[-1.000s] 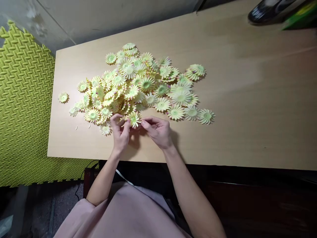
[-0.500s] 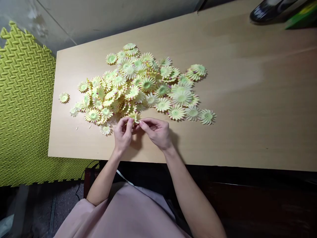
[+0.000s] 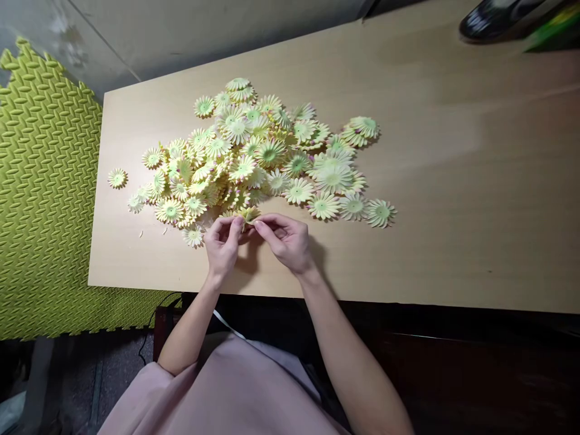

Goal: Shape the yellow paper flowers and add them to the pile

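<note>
Between my two hands, at the near edge of a pile, is a pale yellow artificial flower (image 3: 248,213). My left hand (image 3: 223,244) pinches it between thumb and fingers from the left. From the right, my right hand (image 3: 285,241) pinches its petals, with thumb and forefinger pressed together. The fingertips hide part of this flower. Just beyond the hands spreads a heap of artificial flower heads (image 3: 270,153), yellow and cream with green centres, some with pinkish petal tips. One loose flower head (image 3: 194,236) lies close to the left of my left hand.
The flowers lie on a light wooden table (image 3: 453,211). A green foam mat (image 3: 49,199) stands along its left side, and a grey wall (image 3: 203,27) is behind. At the far right are a dark shiny object (image 3: 483,23) and a green item (image 3: 555,30).
My hands have shifted very slightly left, still pinching the flower. Its petals now look more spread and tilted between the fingers. The pile has not changed.
</note>
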Tool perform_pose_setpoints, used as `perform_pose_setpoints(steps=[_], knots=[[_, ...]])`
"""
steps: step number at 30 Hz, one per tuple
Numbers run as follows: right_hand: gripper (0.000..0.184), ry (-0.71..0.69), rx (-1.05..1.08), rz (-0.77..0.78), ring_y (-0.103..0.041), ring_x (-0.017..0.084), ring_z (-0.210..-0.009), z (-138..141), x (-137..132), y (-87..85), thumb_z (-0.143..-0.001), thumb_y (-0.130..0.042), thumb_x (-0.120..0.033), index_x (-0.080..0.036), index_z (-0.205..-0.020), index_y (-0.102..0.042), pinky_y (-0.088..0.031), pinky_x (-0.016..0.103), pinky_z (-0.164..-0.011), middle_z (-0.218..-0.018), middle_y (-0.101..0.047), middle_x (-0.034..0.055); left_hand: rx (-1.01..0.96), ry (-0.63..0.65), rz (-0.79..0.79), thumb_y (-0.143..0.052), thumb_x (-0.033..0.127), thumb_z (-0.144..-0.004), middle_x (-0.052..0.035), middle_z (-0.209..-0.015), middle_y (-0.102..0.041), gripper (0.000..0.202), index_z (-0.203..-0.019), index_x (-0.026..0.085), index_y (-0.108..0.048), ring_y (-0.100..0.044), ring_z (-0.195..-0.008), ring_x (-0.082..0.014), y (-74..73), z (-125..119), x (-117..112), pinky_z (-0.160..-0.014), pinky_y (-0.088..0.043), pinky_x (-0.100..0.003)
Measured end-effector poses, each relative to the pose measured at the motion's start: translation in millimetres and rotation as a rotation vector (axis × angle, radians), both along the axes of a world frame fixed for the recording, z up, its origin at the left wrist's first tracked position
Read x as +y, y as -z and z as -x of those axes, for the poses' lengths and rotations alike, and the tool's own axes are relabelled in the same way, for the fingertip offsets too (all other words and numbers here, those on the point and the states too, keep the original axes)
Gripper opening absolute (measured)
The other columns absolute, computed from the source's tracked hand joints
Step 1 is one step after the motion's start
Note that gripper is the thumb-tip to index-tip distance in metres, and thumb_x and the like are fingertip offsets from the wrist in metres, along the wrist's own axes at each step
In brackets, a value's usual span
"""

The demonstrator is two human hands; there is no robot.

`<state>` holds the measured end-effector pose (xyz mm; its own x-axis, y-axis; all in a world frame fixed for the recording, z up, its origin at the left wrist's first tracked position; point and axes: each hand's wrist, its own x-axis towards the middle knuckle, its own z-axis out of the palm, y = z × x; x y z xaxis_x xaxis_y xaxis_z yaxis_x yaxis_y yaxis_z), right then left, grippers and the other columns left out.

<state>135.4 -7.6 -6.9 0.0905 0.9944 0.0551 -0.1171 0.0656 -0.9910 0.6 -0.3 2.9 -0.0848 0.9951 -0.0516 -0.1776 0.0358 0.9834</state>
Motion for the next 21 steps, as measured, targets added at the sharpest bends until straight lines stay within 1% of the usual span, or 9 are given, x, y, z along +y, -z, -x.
perform_pose_setpoints(steps=[2,4,6,8,10,14,16,18,21], knots=[[0.017,-0.003,0.009,0.014,-0.075,0.017,-0.07,-1.5,0.1,0.4,-0.087,-0.072,-0.038,-0.021,-0.089,-0.074,-0.065,0.028,-0.069,-0.081,-0.077,0.0034,-0.053,-0.007,0.033,-0.074,0.046,-0.084,-0.0004,-0.075,-0.07,0.03,-0.084,0.017,-0.066,-0.069,-0.067,-0.0106,1.2,1.5,2.1,-0.064,-0.059,-0.022],[0.022,0.009,0.005,0.032,-0.072,0.015,-0.066,-3.6,0.1,0.0,-0.088,-0.07,-0.042,-0.02,-0.09,-0.073,-0.064,0.027,-0.064,-0.079,-0.075,0.0028,-0.104,-0.025,0.058,-0.072,0.048,-0.085,-0.0004,-0.077,-0.07,0.033,-0.084,0.017,-0.062,-0.069,-0.066,-0.0103,1.1,2.8,4.2,-0.062,-0.058,-0.021],[0.025,0.024,0.013,0.038,-0.071,0.015,-0.065,-5.3,0.4,-1.4,-0.088,-0.069,-0.045,-0.021,-0.091,-0.073,-0.063,0.026,-0.063,-0.078,-0.074,0.0024,-0.134,-0.01,0.073,-0.068,0.051,-0.088,-0.0039,-0.086,-0.074,0.034,-0.087,0.018,-0.06,-0.073,-0.073,-0.013,-0.6,3.6,5.0,-0.064,-0.06,-0.024],[0.025,0.039,0.033,0.038,-0.072,0.016,-0.069,-5.6,0.8,-3.3,-0.086,-0.071,-0.045,-0.021,-0.092,-0.073,-0.065,0.028,-0.068,-0.08,-0.075,0.0029,-0.074,0.038,0.034,-0.066,0.05,-0.089,-0.0084,-0.098,-0.076,0.034,-0.089,0.017,-0.06,-0.075,-0.084,-0.016,-3.3,3.4,4.0,-0.07,-0.063,-0.027],[0.024,0.048,0.045,0.042,-0.074,0.018,-0.074,-4.5,1.1,-4.9,-0.084,-0.074,-0.044,-0.021,-0.09,-0.073,-0.066,0.031,-0.074,-0.083,-0.077,0.004,-0.024,0.066,-0.022,-0.067,0.049,-0.089,-0.0094,-0.105,-0.075,0.032,-0.093,0.019,-0.058,-0.075,-0.089,-0.0166,-5.8,2.3,1.7,-0.075,-0.063,-0.027],[0.021,0.042,0.017,0.05,-0.073,0.017,-0.067,-2.0,0.4,-5.1,-0.084,-0.074,-0.041,-0.02,-0.088,-0.074,-0.064,0.028,-0.063,-0.078,-0.076,0.0038,-0.047,0.112,-0.058,-0.078,0.045,-0.081,-0.0071,-0.119,-0.072,0.042,-0.106,0.024,-0.051,-0.076,-0.086,-0.0148,-8.6,-1.3,-2.3,-0.08,-0.063,-0.029],[0.02,0.033,-0.006,0.04,-0.073,0.017,-0.067,-1.4,-0.2,-3.8,-0.085,-0.073,-0.04,-0.021,-0.088,-0.074,-0.064,0.027,-0.063,-0.079,-0.076,0.0038,0.008,0.09,-0.07,-0.08,0.042,-0.079,-0.0052,-0.112,-0.072,0.041,-0.104,0.024,-0.053,-0.075,-0.085,-0.0141,-9.3,-2.9,-2.9,-0.079,-0.063,-0.028],[0.019,0.012,-0.015,0.031,-0.074,0.018,-0.072,-0.8,-0.7,-2.3,-0.086,-0.072,-0.04,-0.021,-0.088,-0.074,-0.065,0.029,-0.069,-0.084,-0.077,0.0045,0.054,0.037,-0.062,-0.077,0.042,-0.082,-0.0036,-0.099,-0.073,0.034,-0.1,0.022,-0.057,-0.075,-0.084,-0.0142,-9.4,-3.5,-2.4,-0.077,-0.063,-0.026],[0.021,-0.027,-0.002,0.034,-0.074,0.019,-0.074,0.0,-0.9,-1.1,-0.087,-0.07,-0.042,-0.021,-0.089,-0.072,-0.066,0.032,-0.074,-0.087,-0.076,0.0049,-0.031,0.011,0.034,-0.078,0.045,-0.08,-0.0027,-0.086,-0.074,0.034,-0.095,0.02,-0.059,-0.075,-0.076,-0.0148,-8.4,-2.3,-0.4,-0.072,-0.064,-0.028]])
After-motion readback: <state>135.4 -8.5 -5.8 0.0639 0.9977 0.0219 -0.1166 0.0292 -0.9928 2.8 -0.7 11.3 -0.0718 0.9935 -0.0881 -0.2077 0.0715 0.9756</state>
